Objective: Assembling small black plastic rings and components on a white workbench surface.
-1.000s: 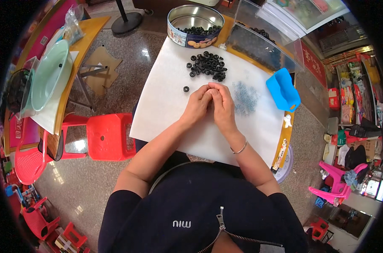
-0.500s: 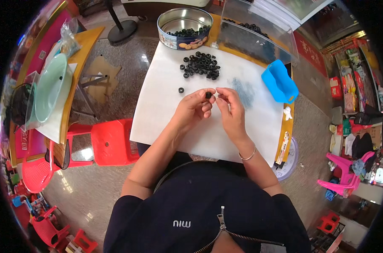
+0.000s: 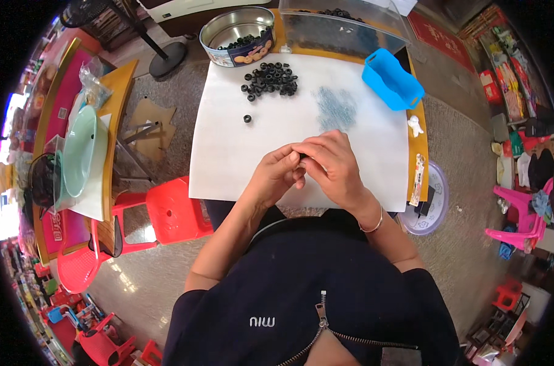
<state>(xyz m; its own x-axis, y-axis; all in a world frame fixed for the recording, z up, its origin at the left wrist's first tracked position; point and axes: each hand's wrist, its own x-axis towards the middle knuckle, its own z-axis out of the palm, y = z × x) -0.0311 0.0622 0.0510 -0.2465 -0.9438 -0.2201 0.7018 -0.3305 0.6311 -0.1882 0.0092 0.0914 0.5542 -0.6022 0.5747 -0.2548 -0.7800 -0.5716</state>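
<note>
We are closing our left hand (image 3: 277, 177) and right hand (image 3: 329, 165) back together over the white sheet (image 3: 228, 152), pinching what seems a small black ring (image 3: 302, 157) between fingertips, apparently fitting it.

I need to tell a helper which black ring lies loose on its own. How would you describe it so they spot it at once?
Start at the white sheet covering the table. Find the pile of black rings near its far edge, before the round metal tin. The lone black ring lies apart, nearer the person, touching nothing.
</note>
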